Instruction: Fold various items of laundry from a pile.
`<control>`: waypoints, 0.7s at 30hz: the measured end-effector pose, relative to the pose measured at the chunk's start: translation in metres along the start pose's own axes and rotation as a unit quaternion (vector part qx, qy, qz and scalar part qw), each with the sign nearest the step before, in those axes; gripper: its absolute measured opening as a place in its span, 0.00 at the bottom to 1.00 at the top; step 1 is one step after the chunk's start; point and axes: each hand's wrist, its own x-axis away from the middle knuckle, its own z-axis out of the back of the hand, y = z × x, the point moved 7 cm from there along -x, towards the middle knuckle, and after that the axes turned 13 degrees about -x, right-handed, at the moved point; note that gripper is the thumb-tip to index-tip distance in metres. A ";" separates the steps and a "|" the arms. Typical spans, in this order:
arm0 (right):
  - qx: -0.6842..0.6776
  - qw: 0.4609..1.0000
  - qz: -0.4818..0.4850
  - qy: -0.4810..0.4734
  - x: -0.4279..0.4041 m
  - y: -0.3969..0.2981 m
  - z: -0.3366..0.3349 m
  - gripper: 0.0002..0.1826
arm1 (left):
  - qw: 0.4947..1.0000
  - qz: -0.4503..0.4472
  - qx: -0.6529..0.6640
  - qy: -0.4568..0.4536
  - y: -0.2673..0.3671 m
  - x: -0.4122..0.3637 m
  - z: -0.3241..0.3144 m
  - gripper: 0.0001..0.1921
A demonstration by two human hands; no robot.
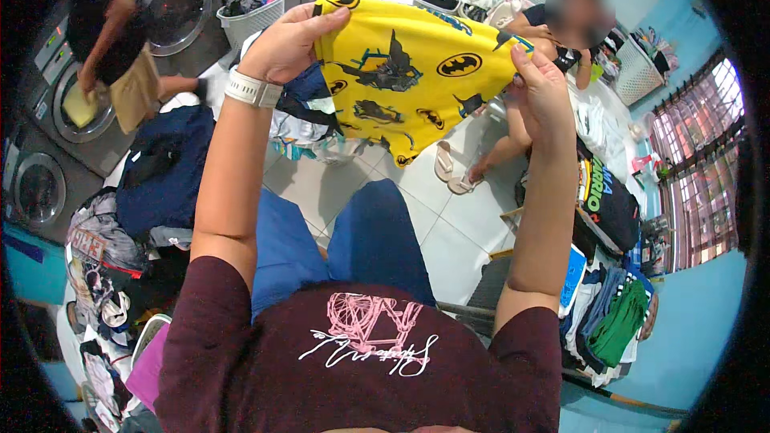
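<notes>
A small yellow garment (415,81), printed with Batman figures and bat emblems, is stretched between my two hands in front of me. It looks like a pair of briefs, wide along the top and tapering to a narrow low point. My left hand (292,42) pinches its upper left corner, thumb on the near side; a pale watch band circles that wrist. At the upper right corner, my right hand (538,90) grips the edge between thumb and fingers. Part of a pile of white and dark clothes (301,123) shows behind the garment.
Heaped clothes (168,162) lie on my left, before front-loading washing machines (177,15). One person (99,24) stands there holding yellow cloth; another (559,30) sits opposite. Folded clothes (619,319) are stacked on my right. Laundry baskets (255,15) stand at the back.
</notes>
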 end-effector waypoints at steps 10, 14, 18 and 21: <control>-0.035 0.979 -0.086 0.184 0.000 0.062 0.051 0.14 | 0.993 0.089 -0.059 0.046 -0.055 -0.009 -0.006 0.16; -0.032 0.987 -0.012 0.154 0.049 0.041 0.037 0.17 | 0.993 0.060 -0.102 0.031 -0.038 0.037 -0.023 0.19; 0.046 0.984 -0.085 0.148 0.151 0.045 0.018 0.18 | 0.983 0.054 -0.161 -0.071 -0.048 0.127 -0.050 0.14; 0.150 0.934 -0.320 0.056 0.221 0.073 0.013 0.11 | 0.913 0.048 -0.223 -0.338 -0.079 0.195 -0.083 0.11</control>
